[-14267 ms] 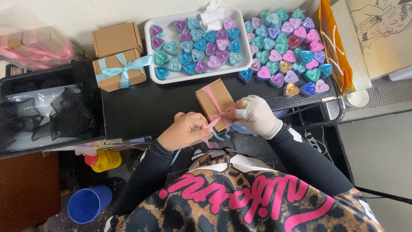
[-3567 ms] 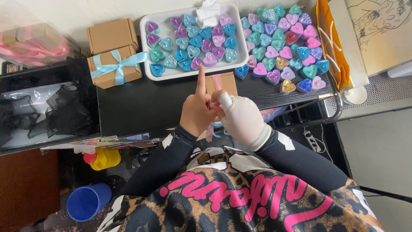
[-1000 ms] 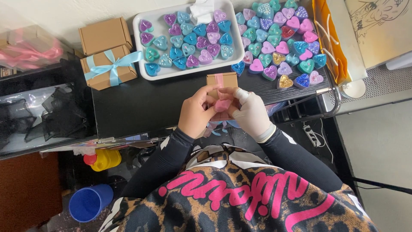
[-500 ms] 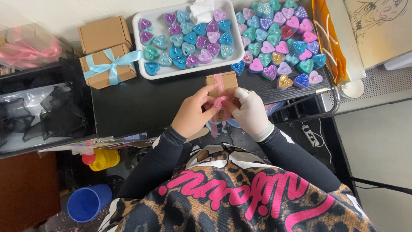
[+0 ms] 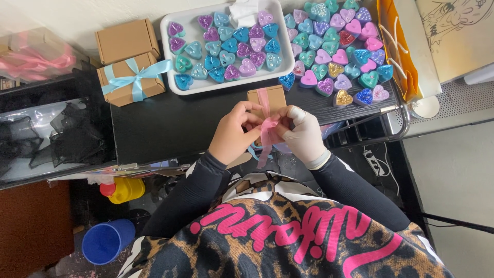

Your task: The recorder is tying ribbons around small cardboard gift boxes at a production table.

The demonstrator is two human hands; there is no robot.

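Left hand [image 5: 234, 134]: bare, fingers pinched on pink ribbon [image 5: 267, 131]
Right hand [image 5: 303, 135]: gloved, pinching same ribbon
Box [image 5: 267, 100]: brown, under ribbon, on black table [image 5: 154, 128]

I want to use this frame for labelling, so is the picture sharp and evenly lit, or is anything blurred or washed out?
Head view: bright and even, soft shadows; the hands, left and right, and the pink ribbon are sharp enough; the white tray looks slightly washed out; edges bend a little.
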